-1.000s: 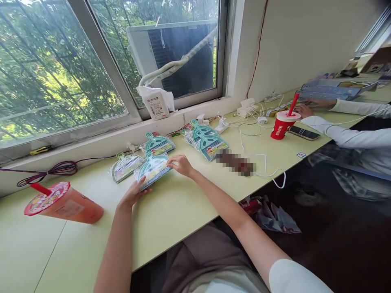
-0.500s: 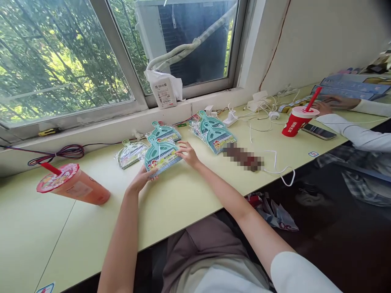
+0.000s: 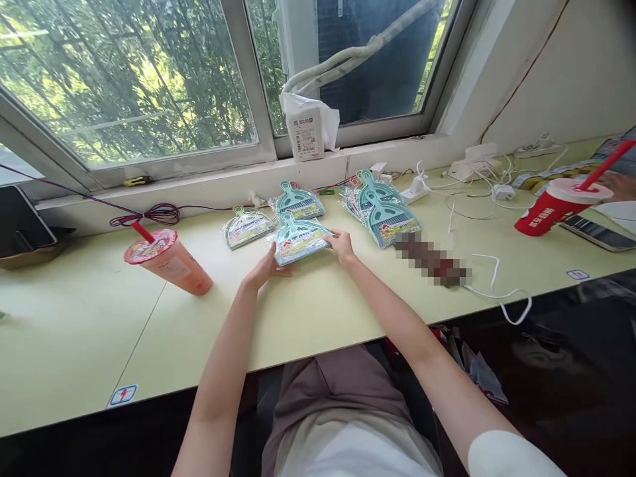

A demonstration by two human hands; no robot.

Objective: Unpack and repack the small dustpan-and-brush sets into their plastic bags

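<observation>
A wrapped teal mini dustpan set (image 3: 301,242) with a yellow label lies at the middle of the group, low over the table. My left hand (image 3: 263,268) grips its lower left side, thumb on top and fingers underneath. On its right edge my right hand (image 3: 340,245) is closed, thumb and fingers pinching the wrapping. Behind it rests another teal dustpan set (image 3: 298,202). To the left is a paler dustpan set (image 3: 247,228) in clear film. A pile of dustpan sets (image 3: 390,218) lies to the right, overlapping one another.
A pink drink cup (image 3: 171,262) leans in view at left; a red cup (image 3: 551,209) and a phone (image 3: 599,232) are at right. White cables (image 3: 497,189) and a blurred-out item (image 3: 432,258) lie on the table. A box (image 3: 305,132) stands on the sill. Another person's hand (image 3: 621,185) shows at right.
The view has turned left, so everything appears further right. My right hand has come onto the right edge of the dustpan set, and my left hand has shifted its hold along the left side.
</observation>
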